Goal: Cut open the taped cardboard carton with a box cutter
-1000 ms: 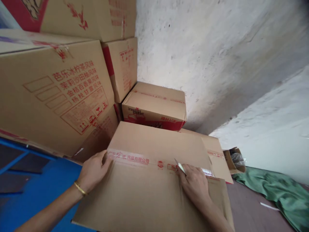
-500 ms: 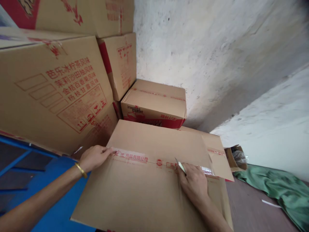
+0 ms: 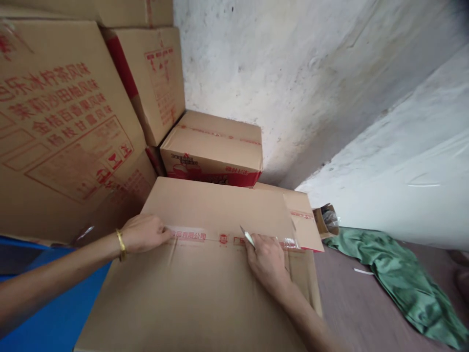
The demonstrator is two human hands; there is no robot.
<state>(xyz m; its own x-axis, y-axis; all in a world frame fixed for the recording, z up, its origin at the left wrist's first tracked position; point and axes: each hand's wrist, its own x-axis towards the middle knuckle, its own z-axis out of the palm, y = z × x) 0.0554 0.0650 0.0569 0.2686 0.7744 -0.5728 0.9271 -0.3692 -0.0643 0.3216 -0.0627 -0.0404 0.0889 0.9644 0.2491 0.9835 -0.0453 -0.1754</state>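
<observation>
A large closed cardboard box (image 3: 198,298) lies before me, a strip of clear packing tape (image 3: 190,235) with red print running across its top. My left hand (image 3: 146,233), a gold bracelet at its wrist, is closed at the tape's left part. Its fingertips appear to pinch the tape, though the grip is partly hidden. My right hand (image 3: 269,259) rests on the box top near the tape's right part. Wrapped in its fingers is a small knife (image 3: 247,237) with a pale handle, its blade pointing up and left.
Tall stacked cartons (image 3: 73,122) stand at the left. Behind the box, a smaller carton (image 3: 216,142) sits against the stained wall (image 3: 256,63). To the right are a small open box (image 3: 324,222) and green cloth (image 3: 395,283). A blue surface (image 3: 62,303) shows at lower left.
My left hand has moved rightward along the tape relative to the box, covering more of the print. The right hand keeps the knife at about the same spot. The view has shifted right.
</observation>
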